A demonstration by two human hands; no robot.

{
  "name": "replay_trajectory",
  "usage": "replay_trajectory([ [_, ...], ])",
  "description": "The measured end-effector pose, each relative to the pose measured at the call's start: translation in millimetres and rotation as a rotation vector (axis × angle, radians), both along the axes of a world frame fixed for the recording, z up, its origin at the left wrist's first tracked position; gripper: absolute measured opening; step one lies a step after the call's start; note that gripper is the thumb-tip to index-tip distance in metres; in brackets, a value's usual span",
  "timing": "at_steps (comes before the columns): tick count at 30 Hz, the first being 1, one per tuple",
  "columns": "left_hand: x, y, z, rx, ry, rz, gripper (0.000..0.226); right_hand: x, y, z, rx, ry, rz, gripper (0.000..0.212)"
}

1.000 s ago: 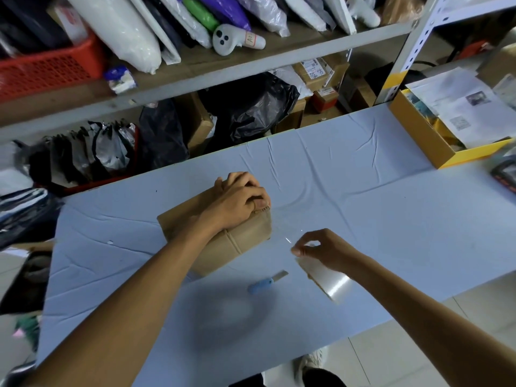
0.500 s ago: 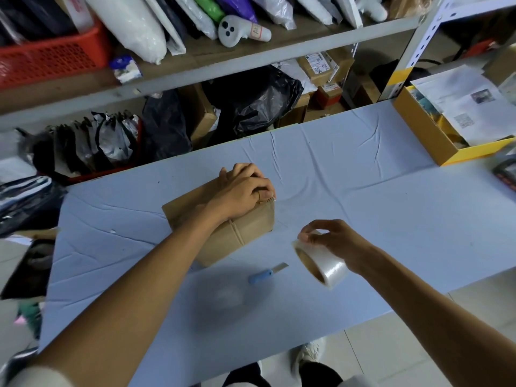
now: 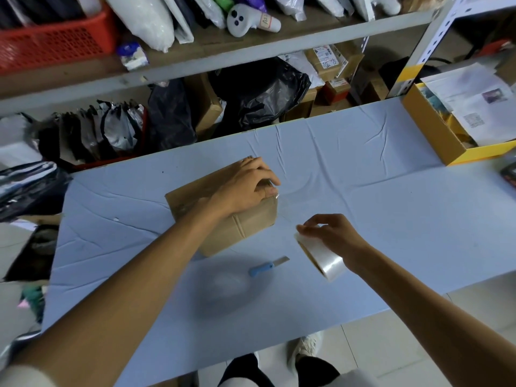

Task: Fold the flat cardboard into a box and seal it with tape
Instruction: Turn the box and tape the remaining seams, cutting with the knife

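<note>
The left hand (image 3: 245, 188) pressed flat on the cardboard box (image 3: 223, 216) mid-desk (image 3: 363, 208), gripping nothing; the right hand (image 3: 335, 236), fingers (image 3: 310, 227) clasping the tape roll (image 3: 321, 255), hovered beside it, above the blue knife (image 3: 265, 268) near the front edge.

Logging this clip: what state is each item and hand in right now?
cardboard box: folded, flaps closed, pressed down by left hand.
left hand: flat on box top.
tape roll: lifted off the table.
right hand: grip closed on tape roll.
blue knife: lying on table, blade out.

One box (image 3: 245, 227), one tape roll (image 3: 324, 258), one knife (image 3: 265, 268), two hands.
</note>
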State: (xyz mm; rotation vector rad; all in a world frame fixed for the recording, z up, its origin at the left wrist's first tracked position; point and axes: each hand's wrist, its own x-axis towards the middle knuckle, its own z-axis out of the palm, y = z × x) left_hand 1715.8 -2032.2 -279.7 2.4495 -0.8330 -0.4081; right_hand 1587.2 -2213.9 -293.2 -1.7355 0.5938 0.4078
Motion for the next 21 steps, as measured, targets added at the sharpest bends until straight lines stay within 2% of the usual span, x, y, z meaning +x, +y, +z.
replay_trajectory([
  [2,0,-1,8,0.005,-0.011,-0.010,0.030,1,1,1,-0.004,-0.010,0.009,0.020],
  [4,-10,-2,16,-0.082,-0.152,0.019,0.029,2,1,2,0.000,-0.013,-0.002,0.019],
  [6,-34,0,19,-0.249,-0.333,0.076,0.018,3,2,3,0.004,-0.013,-0.012,0.018],
  [8,-66,5,10,-0.332,-0.361,0.049,0.007,6,3,5,0.001,-0.017,0.008,0.019],
  [10,-91,10,-9,-0.307,-0.249,-0.007,0.009,8,4,8,-0.018,-0.017,0.036,0.019],
  [13,-104,19,-44,-0.216,-0.102,0.023,0.018,9,4,11,-0.026,-0.009,0.050,0.018],
  [16,-106,25,-81,-0.137,0.093,0.102,0.010,8,2,10,-0.047,-0.004,0.041,0.017],
  [19,-117,21,-113,-0.074,0.252,0.301,0.033,7,2,7,-0.061,-0.005,0.007,0.016],
  [21,-127,11,-131,0.010,0.243,0.347,0.038,6,2,4,-0.084,-0.002,-0.008,0.017],
])
